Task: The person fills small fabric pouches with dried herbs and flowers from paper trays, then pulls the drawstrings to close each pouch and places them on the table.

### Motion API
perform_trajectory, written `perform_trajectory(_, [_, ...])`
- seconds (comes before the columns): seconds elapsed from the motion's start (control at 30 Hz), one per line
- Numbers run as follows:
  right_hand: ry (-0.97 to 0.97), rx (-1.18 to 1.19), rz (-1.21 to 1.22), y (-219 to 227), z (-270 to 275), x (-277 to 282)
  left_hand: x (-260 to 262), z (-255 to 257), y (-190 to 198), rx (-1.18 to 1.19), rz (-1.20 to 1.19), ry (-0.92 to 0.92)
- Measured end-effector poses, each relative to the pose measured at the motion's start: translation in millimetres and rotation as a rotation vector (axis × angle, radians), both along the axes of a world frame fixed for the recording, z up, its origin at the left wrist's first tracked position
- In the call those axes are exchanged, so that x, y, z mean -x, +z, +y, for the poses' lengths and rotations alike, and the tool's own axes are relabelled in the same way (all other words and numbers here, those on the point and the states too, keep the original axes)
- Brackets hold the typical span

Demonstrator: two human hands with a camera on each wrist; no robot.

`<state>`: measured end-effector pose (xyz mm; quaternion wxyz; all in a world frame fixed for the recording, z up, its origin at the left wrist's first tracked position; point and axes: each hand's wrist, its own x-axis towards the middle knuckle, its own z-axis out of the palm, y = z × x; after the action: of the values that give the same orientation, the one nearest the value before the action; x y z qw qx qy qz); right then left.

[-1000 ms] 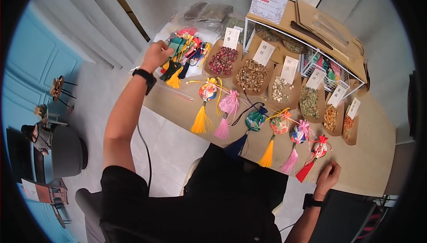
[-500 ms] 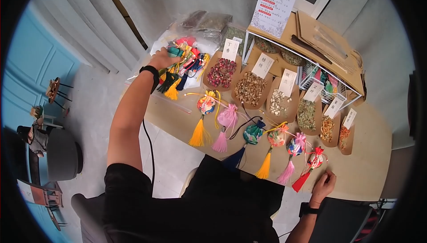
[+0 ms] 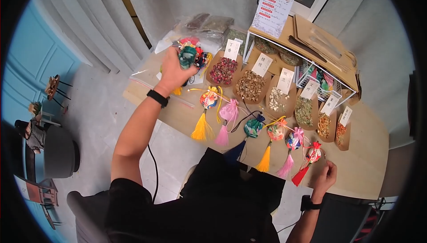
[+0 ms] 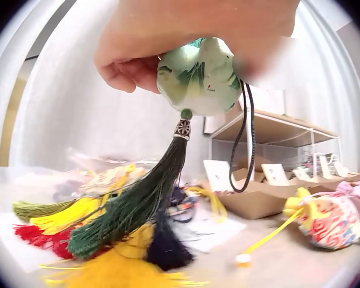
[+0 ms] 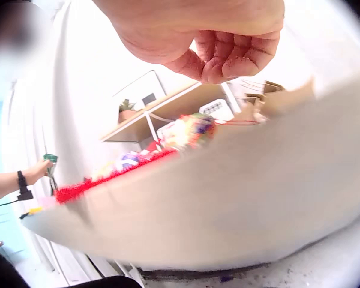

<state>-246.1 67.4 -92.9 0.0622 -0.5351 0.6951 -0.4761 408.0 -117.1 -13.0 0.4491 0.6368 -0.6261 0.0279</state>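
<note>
My left hand (image 3: pixel 171 72) grips a green and white sachet (image 4: pixel 199 81) above a pile of colourful sachets and tassels (image 3: pixel 191 42). From the sachet hangs a dark green tassel (image 4: pixel 138 198), with a green bead and a silver cap at its top. A dark cord loop (image 4: pixel 235 156) dangles beside it. In the left wrist view, yellow, red and navy tassels lie below. My right hand (image 3: pixel 325 177) is at the near right table edge, loosely curled with nothing in it. Nearest to it is a red and white sachet (image 3: pixel 314 152) with a red tassel.
Several finished sachets lie in a row, among them a yellow-tasselled one (image 3: pixel 208 98) and a pink one (image 3: pixel 229 109). Behind them stand labelled paper trays of dried herbs, one with rosebuds (image 3: pixel 223 70). A rack (image 3: pixel 302 52) and a printed card (image 3: pixel 272 9) are at the back.
My left hand has reached into the pile, taken hold of the green sachet and lifted it up and slightly right. The right hand has stayed by the table edge.
</note>
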Motion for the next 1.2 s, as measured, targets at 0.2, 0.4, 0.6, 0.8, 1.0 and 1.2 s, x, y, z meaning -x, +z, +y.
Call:
perform_trajectory(0.2, [0.471,0.108,-0.014,121,-46,-160,88,67,7,-0.001,0.052,-0.208])
perform_trajectory(0.4, [1.016,0.045,0.053,157,-63,-299,130,123,6,-0.053,0.002,-0.250])
perform_trajectory(0.6, [1.193,-0.106,0.118,130,-88,-345,121,125,-25,-0.068,0.055,-0.292])
perform_trajectory(0.8, [1.139,-0.046,0.131,105,-112,-360,115,116,-15,-0.094,-0.133,-0.144])
perform_trajectory(1.0, [1.080,-0.146,0.030,109,-125,-376,114,114,-9,-0.133,-0.201,-0.003])
perform_trajectory(1.2, [1.050,-0.348,-0.095,106,-135,-379,109,111,-5,-0.227,-0.256,0.014])
